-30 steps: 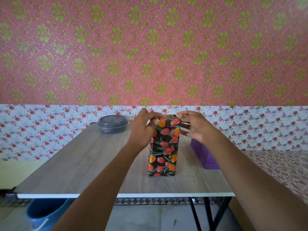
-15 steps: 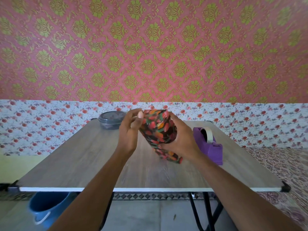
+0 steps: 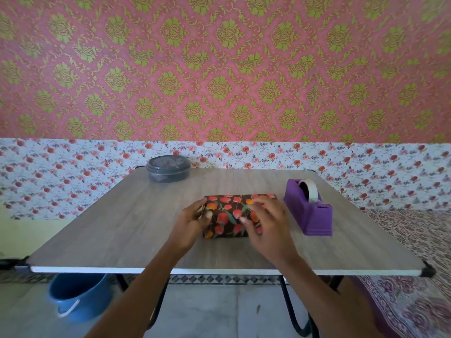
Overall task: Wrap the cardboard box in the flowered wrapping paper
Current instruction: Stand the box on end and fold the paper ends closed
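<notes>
Flowered paper covered all visible box faces; left hand gripped one end, right hand lay spread on top. Wrapping judged near-finished.

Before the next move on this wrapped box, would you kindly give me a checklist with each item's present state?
1. Wrapped box lies flat on the table: ok.
2. No bare cardboard shows on its faces in view: ok.
3. Left hand holds the box's left end: ok.
4. Right hand, fingers spread, over the box's right part; firm contact: cannot tell, blurred.
5. Purple tape dispenser stands right of the box, roll loaded: ok.
6. Seams and end flaps taped: cannot tell, hidden.
</notes>
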Demonstrator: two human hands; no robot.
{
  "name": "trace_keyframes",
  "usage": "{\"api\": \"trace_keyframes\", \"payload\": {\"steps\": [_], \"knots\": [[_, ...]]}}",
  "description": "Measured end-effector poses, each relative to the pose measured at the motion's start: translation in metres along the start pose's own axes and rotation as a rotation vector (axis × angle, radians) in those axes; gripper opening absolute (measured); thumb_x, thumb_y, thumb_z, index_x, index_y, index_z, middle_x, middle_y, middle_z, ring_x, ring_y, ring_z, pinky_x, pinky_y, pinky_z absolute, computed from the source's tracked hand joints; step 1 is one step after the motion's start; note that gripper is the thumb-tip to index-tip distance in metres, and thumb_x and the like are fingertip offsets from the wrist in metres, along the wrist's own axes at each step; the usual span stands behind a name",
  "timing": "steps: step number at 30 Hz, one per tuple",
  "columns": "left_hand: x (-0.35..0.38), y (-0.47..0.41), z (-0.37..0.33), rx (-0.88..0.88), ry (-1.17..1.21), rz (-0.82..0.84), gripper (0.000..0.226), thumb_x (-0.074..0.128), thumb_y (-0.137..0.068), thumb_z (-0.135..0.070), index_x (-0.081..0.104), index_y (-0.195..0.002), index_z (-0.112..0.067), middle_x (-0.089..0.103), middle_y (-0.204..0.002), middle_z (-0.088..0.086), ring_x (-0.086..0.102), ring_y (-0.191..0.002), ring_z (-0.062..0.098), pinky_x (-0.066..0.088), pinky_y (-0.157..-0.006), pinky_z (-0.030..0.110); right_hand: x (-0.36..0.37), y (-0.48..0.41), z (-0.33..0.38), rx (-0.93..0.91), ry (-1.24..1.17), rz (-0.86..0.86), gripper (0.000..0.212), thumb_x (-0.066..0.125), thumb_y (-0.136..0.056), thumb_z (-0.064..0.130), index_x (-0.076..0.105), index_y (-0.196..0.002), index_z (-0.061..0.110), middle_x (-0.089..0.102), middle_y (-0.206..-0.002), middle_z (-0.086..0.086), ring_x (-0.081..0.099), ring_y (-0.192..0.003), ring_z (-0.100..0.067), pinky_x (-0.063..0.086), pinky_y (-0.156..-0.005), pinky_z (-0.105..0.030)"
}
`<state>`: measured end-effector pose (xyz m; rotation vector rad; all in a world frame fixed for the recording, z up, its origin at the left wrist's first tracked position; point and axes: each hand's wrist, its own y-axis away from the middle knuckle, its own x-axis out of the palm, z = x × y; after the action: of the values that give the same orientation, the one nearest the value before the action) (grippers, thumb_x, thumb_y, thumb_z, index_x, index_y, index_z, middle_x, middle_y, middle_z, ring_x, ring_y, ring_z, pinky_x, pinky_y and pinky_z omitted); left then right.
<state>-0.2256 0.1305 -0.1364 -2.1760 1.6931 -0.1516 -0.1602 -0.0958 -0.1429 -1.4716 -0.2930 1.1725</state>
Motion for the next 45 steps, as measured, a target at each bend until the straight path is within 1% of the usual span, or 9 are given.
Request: {"api": "trace_keyframes", "payload": {"steps": [5,8,12,19,23,27,33,41,45], "knots": [[0.017,-0.01,-0.008,-0.16,-0.097,-0.174,0.056,0.042,-0.106,-0.047,0.038,-0.155,-0.019,0.041,-0.158,0.005,0.041,-0.144,0.024,0.032,-0.118,0.038,-0.023,-0.019,-0.02,0.628,-0.245,-0.044,0.054,0.055,-0.098,0.052,0.06,-0.116,0.001,0.063,-0.102,-0.013,0.063,-0.103,-0.033,0.044,-0.079,-0.033],[0.031,-0.015,-0.011,-0.208,-0.063,-0.095,0.058,0.032,-0.105,-0.055,0.047,-0.142,-0.013,0.058,-0.141,0.01,0.061,-0.125,0.025,0.053,-0.104,0.043,-0.017,-0.021,-0.02,0.793,-0.465,0.085,0.062,0.042,-0.101,0.059,0.065,-0.118,0.004,0.069,-0.112,-0.018,0.064,-0.11,-0.034,0.049,-0.082,-0.037],[0.024,-0.027,-0.003,-0.243,-0.1,-0.218,0.034,0.039,-0.109,-0.038,0.055,-0.127,-0.015,0.064,-0.12,-0.001,0.064,-0.089,0.002,0.053,-0.063,0.008,0.004,-0.018,-0.015,0.842,-0.546,0.053,0.029,0.049,-0.107,0.039,0.068,-0.114,0.018,0.071,-0.109,-0.004,0.064,-0.112,-0.027,0.049,-0.089,-0.032],[0.017,-0.039,0.008,-0.3,-0.042,-0.248,0.038,0.038,-0.109,-0.031,0.061,-0.132,-0.011,0.072,-0.118,0.013,0.072,-0.1,0.024,0.06,-0.09,0.04,0.013,-0.01,-0.022,0.847,-0.693,0.045,0.022,0.048,-0.108,0.029,0.068,-0.11,0.037,0.067,-0.098,0.037,0.059,-0.101,0.015,0.042,-0.088,-0.017],[0.018,-0.037,-0.001,-0.294,-0.254,-0.267,0.04,0.042,-0.109,-0.032,0.054,-0.138,-0.008,0.063,-0.134,0.017,0.065,-0.114,0.029,0.053,-0.1,0.044,-0.006,-0.01,-0.031,0.748,-0.616,0.2,0.024,0.047,-0.106,0.043,0.066,-0.12,0.036,0.065,-0.113,0.022,0.058,-0.107,0.005,0.042,-0.089,-0.012],[0.048,-0.012,-0.019,0.176,-0.638,-0.462,0.037,0.05,-0.102,-0.018,0.051,-0.137,-0.007,0.047,-0.146,0.011,0.05,-0.13,0.026,0.047,-0.106,0.04,-0.04,-0.003,-0.041,0.533,-0.315,-0.128,0.022,0.066,-0.099,0.021,0.068,-0.116,0.007,0.069,-0.112,-0.004,0.067,-0.099,-0.014,0.053,-0.081,-0.013],[0.146,0.012,-0.036,0.476,-0.616,-0.018,0.034,0.051,-0.093,-0.005,0.059,-0.126,-0.007,0.057,-0.13,0.01,0.055,-0.118,0.023,0.048,-0.098,0.032,-0.082,0.003,-0.09,0.784,0.153,0.006,0.047,0.081,-0.083,0.03,0.062,-0.123,0.015,0.043,-0.137,-0.016,0.041,-0.128,-0.041,0.045,-0.097,-0.057],[0.234,-0.021,-0.023,0.113,-0.63,0.373,0.034,0.057,-0.096,-0.011,0.054,-0.128,-0.004,0.059,-0.127,0.02,0.058,-0.116,0.036,0.047,-0.097,0.04,-0.088,-0.003,-0.131,0.821,-0.094,0.198,0.041,0.088,-0.066,0.042,0.056,-0.085,0.026,0.064,-0.094,-0.004,0.061,-0.085,-0.017,0.041,-0.048,-0.005],[0.264,-0.043,-0.016,0.053,-0.633,0.414,0.048,0.061,-0.097,-0.036,0.045,-0.135,-0.011,0.059,-0.134,0.016,0.059,-0.117,0.037,0.048,-0.099,0.045,-0.102,0.004,-0.146,0.833,-0.161,0.128,0.039,0.086,-0.058,0.039,0.062,-0.085,0.024,0.066,-0.089,-0.009,0.069,-0.064,-0.015,0.053,-0.038,-0.022]]}}
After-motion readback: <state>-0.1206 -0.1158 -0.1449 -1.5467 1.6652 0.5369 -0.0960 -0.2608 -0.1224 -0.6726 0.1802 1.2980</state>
